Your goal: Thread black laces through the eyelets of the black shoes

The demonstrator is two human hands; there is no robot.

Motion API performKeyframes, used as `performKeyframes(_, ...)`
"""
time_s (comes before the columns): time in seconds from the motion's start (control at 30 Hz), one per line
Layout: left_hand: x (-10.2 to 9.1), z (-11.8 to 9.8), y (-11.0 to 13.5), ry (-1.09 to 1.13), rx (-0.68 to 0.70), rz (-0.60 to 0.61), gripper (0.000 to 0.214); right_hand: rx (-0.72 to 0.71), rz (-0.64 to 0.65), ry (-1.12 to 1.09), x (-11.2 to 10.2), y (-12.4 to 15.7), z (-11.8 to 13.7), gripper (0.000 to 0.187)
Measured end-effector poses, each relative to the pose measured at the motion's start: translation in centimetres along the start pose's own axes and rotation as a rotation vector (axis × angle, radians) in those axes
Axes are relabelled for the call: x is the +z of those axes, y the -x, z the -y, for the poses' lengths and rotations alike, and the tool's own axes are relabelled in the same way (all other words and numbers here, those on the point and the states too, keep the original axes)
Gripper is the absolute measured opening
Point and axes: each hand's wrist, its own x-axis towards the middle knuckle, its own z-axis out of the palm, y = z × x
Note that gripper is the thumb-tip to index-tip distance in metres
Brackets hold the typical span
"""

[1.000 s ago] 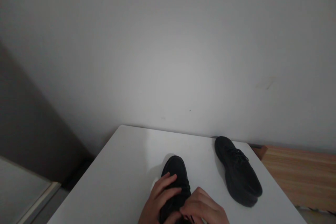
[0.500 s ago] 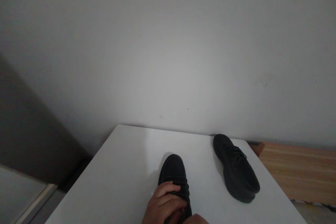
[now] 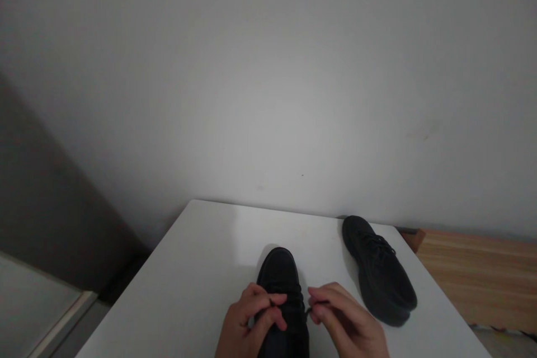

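A black lace-up shoe (image 3: 280, 268) lies toe-away near the front of the white table, its rear cut off by the bottom of the picture. Over its left side, my left hand (image 3: 249, 324) pinches thumb and fingers together, with a bit of dark lace showing between them. On the other side my right hand (image 3: 348, 319) is closed on a black shoelace (image 3: 308, 311) that runs from the shoe's right edge. Farther right stands a second black shoe (image 3: 380, 274), laced, apart from both hands.
The white table (image 3: 201, 257) meets a pale wall (image 3: 268, 95) at its back edge. Beyond its right side is a wood-grain surface (image 3: 474, 274). A pale panel with a light edge (image 3: 62, 321) stands at lower left.
My right hand, barely visible at the bottom before, has come up to the right of the shoe with a lace in it. My left hand has moved off the shoe's top into a pinch.
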Motion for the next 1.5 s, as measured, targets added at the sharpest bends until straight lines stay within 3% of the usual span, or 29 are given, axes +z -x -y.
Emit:
performKeyframes(0.07, 0.2, -1.0, -0.8, 0.062, -0.134, 0.049, 0.012, 0.062, 0.064, -0.025, 0.5, -0.8, 0.1, 0.02)
performKeyframes(0.13, 0.4, -2.0, -1.5, 0.104, -0.181, 0.112, 0.01, 0.011, 0.153, -0.006, 1.3, -1.7, 0.4, 0.02)
performKeyframes(0.2, 0.4, -2.5, -2.0, 0.074, -0.141, 0.154, 0.007, -0.081, 0.229, 0.013, 2.1, -2.5, 0.7, 0.02)
performKeyframes(0.27, 0.3, -2.7, -2.2, 0.01, -0.093, 0.16, 0.018, -0.109, 0.266, 0.005, 2.7, -3.2, 0.9, 0.02)
performKeyframes(0.43, 0.1, -2.2, -2.0, 0.024, -0.072, 0.172, 0.024, 0.044, 0.262, -0.066, 2.5, -3.3, -0.3, 0.027)
performKeyframes(0.57, 0.0, -2.4, -2.0, 0.07, -0.064, 0.187, 0.025, 0.024, 0.304, 0.006, 1.1, -2.4, -1.0, 0.02)
performKeyframes(0.67, 0.1, -2.3, -2.2, 0.07, -0.07, 0.195, 0.026, -0.093, 0.304, 0.199, 0.4, -1.8, -0.6, 0.012)
performKeyframes(0.83, 0.1, -1.7, -2.5, 0.191, -0.232, 0.205, 0.016, -0.592, 0.296, 0.441, 0.2, -1.1, -0.5, 0.021)
performKeyframes(0.9, 0.0, -1.8, -2.4, 0.149, -0.238, 0.216, 0.01, -0.676, 0.321, 0.477, 0.1, -0.6, -0.9, 0.019)
performKeyframes(0.97, -0.3, -2.2, -2.2, 0.035, -0.128, 0.205, 0.006, -0.615, 0.337, 0.443, -0.1, -0.1, -1.4, 0.009)
performKeyframes(1.0, -0.4, -2.4, -2.1, -0.033, -0.032, 0.198, 0.007, -0.545, 0.327, 0.391, -0.2, 0.1, -1.6, 0.012)
performKeyframes(1.13, -0.6, -3.1, -1.8, -0.37, 0.468, 0.218, 0.025, -0.204, 0.237, 0.21, -0.3, 0.7, -2.0, 0.026)
performKeyframes(1.23, -0.4, -3.1, -1.7, -0.63, 0.752, 0.145, 0.021, -0.173, 0.256, 0.193, 0.4, 0.4, -2.3, 0.034)
performKeyframes(1.33, -0.1, -2.6, -1.5, -0.715, 0.886, 0.007, 0.019, -0.183, 0.276, 0.126, 1.1, -0.3, -2.5, 0.026)
performKeyframes(1.5, 0.0, -1.6, -1.2, -0.64, 0.875, -0.127, 0.011, 0.013, 0.201, -0.005, 1.4, -1.0, -2.2, 0.02)
